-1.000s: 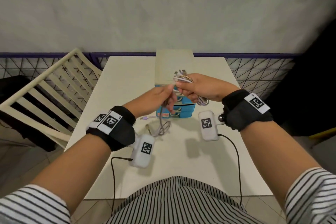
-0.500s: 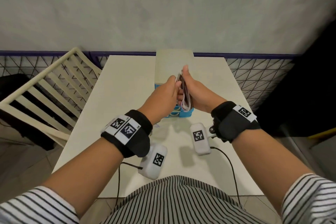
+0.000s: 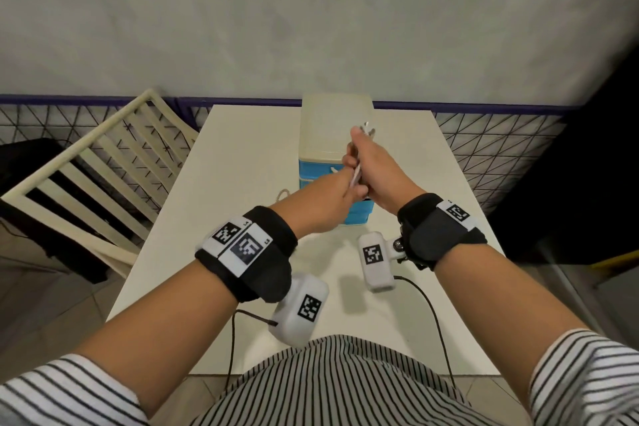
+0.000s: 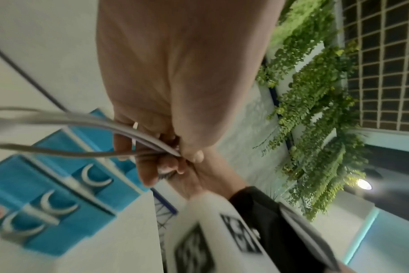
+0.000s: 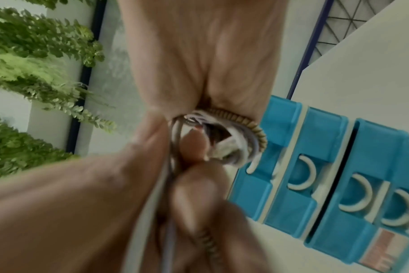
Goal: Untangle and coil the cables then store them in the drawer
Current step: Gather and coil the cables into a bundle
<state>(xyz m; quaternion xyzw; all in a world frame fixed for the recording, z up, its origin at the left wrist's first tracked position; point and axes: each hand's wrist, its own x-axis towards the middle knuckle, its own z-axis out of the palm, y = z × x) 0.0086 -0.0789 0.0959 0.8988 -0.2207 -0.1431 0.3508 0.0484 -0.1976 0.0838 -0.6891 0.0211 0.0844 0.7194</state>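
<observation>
Bundled into a loose coil, the cables [image 3: 358,169] are held in the air just in front of the drawer unit [image 3: 333,135], above the counter [image 3: 242,156]. White, grey and a beige braided strand are seen gathered together in the right wrist view. The coil is gripped by the right hand [image 3: 377,166], its fingers curled round the loops, with plug ends protruding above the fist. Trailing strands are pinched by the left hand [image 3: 340,188], thumb pressed against curled fingers, touching the right hand from below. A short loop of braided cable [image 3: 281,194] is seen lying on the counter just left of the unit. Blue drawers [image 5: 334,173] with white crescent handles are stacked in the unit; one appears slightly ajar. A slatted chair [image 3: 96,162] stands beside the counter's left edge.
</observation>
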